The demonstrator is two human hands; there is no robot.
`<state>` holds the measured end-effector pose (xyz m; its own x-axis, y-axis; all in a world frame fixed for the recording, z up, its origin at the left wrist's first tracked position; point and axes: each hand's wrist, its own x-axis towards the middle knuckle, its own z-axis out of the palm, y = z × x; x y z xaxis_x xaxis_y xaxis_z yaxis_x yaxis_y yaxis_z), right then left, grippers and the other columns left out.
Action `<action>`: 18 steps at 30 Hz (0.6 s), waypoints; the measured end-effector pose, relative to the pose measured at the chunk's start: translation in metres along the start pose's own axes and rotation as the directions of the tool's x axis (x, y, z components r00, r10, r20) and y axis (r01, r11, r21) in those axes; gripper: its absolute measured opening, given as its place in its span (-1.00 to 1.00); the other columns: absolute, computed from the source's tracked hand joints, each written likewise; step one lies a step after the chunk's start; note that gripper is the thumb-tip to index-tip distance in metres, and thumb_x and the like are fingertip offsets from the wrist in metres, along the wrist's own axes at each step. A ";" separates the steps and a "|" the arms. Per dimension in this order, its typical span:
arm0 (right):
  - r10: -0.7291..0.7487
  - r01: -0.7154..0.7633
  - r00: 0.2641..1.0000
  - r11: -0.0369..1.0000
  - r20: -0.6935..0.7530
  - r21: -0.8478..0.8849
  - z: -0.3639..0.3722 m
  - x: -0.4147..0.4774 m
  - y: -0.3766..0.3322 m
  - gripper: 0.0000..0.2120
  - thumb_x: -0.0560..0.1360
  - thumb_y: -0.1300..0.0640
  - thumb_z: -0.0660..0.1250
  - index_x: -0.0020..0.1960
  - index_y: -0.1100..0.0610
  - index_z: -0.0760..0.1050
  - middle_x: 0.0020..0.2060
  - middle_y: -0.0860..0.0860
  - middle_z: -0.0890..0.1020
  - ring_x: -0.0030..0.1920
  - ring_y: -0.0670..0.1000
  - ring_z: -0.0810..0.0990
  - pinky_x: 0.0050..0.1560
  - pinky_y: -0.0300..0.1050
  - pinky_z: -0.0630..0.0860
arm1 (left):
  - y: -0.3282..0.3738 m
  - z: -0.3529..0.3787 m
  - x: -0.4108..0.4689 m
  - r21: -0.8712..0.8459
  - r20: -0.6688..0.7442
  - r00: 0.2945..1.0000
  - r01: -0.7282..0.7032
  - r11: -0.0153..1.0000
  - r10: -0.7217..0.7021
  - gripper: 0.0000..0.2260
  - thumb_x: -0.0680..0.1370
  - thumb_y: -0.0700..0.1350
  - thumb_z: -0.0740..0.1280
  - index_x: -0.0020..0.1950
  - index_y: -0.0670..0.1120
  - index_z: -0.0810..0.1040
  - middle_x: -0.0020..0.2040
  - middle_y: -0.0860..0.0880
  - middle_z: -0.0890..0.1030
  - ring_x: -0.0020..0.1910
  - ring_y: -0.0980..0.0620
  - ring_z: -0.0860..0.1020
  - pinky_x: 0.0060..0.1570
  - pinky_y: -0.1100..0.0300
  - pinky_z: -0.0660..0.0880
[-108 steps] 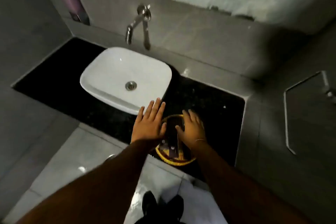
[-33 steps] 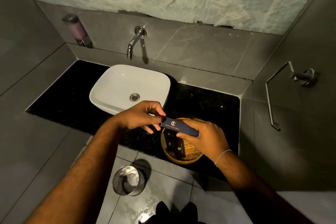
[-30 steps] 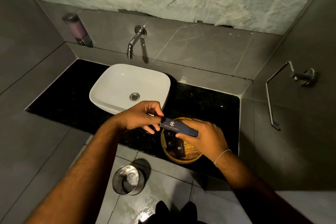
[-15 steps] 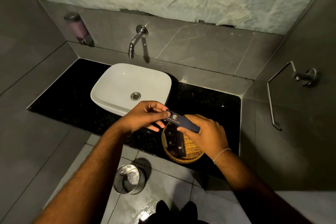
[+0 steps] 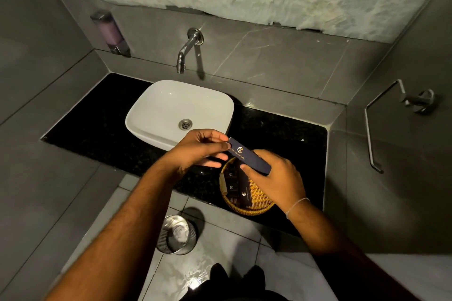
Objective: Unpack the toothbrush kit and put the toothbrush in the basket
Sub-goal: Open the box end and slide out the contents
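Observation:
A long dark blue toothbrush kit box (image 5: 248,156) with a gold logo is held in the air above the woven basket (image 5: 254,206), slanting down to the right. My left hand (image 5: 199,150) pinches its upper left end between thumb and fingers. My right hand (image 5: 275,177) grips its lower right end. The box looks closed and no toothbrush shows. The round basket sits on the black counter (image 5: 97,127) right of the sink and holds several small dark boxes (image 5: 234,184).
A white basin (image 5: 171,107) stands on the counter under a wall tap (image 5: 187,50). A soap dispenser (image 5: 111,31) hangs at the left wall, a metal towel bar (image 5: 371,129) at the right. A steel bin (image 5: 177,234) stands on the floor below.
Both hands lifted the kit box out of the basket and now hold it above the basket. Over the last second my left fingers shifted up along the box's left end.

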<state>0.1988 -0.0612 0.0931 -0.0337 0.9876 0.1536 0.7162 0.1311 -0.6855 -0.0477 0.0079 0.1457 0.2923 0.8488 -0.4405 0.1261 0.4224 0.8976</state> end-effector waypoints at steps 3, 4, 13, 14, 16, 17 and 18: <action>0.121 -0.154 0.981 0.962 0.155 0.225 0.005 0.005 -0.009 -0.64 0.54 -0.33 0.38 0.18 -0.13 0.62 -0.03 -0.17 0.76 -0.01 -0.14 0.74 -0.02 0.01 0.74 | 0.004 0.010 0.003 0.006 -0.039 0.998 -0.040 0.999 0.040 -0.86 0.62 -0.20 0.52 0.16 -0.04 0.77 0.08 -0.10 0.83 0.00 -0.02 0.79 0.08 -0.01 0.77; 0.135 -0.191 0.971 0.933 0.195 0.305 0.007 0.009 -0.013 -0.70 0.56 -0.25 0.41 0.16 -0.09 0.65 -0.01 -0.15 0.77 0.03 -0.15 0.74 0.05 0.01 0.73 | 0.006 0.015 0.004 0.020 -0.048 0.997 -0.063 0.998 0.064 -0.85 0.63 -0.19 0.51 0.19 -0.05 0.77 0.04 -0.07 0.83 0.01 -0.01 0.78 0.13 -0.03 0.77; 0.434 -0.470 0.854 0.411 0.285 0.781 -0.011 0.031 -0.014 -0.69 0.59 0.05 0.50 0.30 -0.01 0.56 0.07 0.05 0.79 -0.08 0.09 0.84 -0.15 -0.14 0.73 | -0.002 0.019 -0.002 0.321 0.138 0.990 -0.013 0.947 -0.033 -0.63 0.60 0.07 0.54 0.41 0.15 0.64 0.28 -0.02 0.76 0.29 -0.03 0.73 0.31 0.02 0.65; 0.458 -0.473 0.840 0.358 0.290 0.806 -0.013 0.033 -0.010 -0.62 0.58 0.07 0.51 0.36 0.02 0.53 0.13 0.08 0.76 -0.04 0.12 0.84 -0.12 -0.13 0.74 | -0.005 0.015 -0.003 0.362 0.155 0.986 0.008 0.932 -0.068 -0.69 0.60 0.08 0.54 0.33 0.19 0.65 0.27 -0.03 0.77 0.27 -0.05 0.74 0.33 -0.02 0.63; 0.489 -0.473 0.817 0.266 0.305 0.840 -0.017 0.033 -0.002 -0.60 0.59 0.10 0.51 0.39 0.06 0.53 0.18 0.15 0.74 0.00 0.15 0.83 -0.08 -0.12 0.75 | -0.008 0.007 -0.004 0.381 0.168 0.979 0.040 0.924 -0.111 -0.76 0.62 0.00 0.54 0.27 0.18 0.67 0.20 -0.06 0.81 0.16 -0.04 0.80 0.27 -0.03 0.57; 0.499 -0.472 0.806 0.216 0.318 0.855 -0.018 0.032 0.002 -0.61 0.59 0.11 0.51 0.38 0.08 0.54 0.19 0.17 0.74 0.02 0.17 0.83 -0.06 -0.10 0.75 | -0.009 0.003 -0.005 0.385 0.173 0.977 0.048 0.922 -0.123 -0.77 0.63 -0.04 0.52 0.27 0.15 0.67 0.17 -0.06 0.82 0.11 -0.02 0.81 0.21 0.00 0.56; 0.509 -0.469 0.794 0.166 0.331 0.868 -0.018 0.031 0.006 -0.62 0.58 0.13 0.50 0.37 0.10 0.54 0.20 0.20 0.74 0.04 0.19 0.82 -0.05 -0.09 0.75 | -0.009 -0.001 -0.005 0.387 0.175 0.976 0.052 0.920 -0.129 -0.77 0.64 -0.07 0.51 0.28 0.14 0.68 0.16 -0.04 0.82 0.09 0.01 0.82 0.18 0.02 0.56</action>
<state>0.2142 -0.0316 0.1068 0.1070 0.8798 -0.4631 -0.4701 -0.3657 -0.8033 -0.0511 0.0005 0.1396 0.4351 0.7182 -0.5431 0.4985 0.3102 0.8095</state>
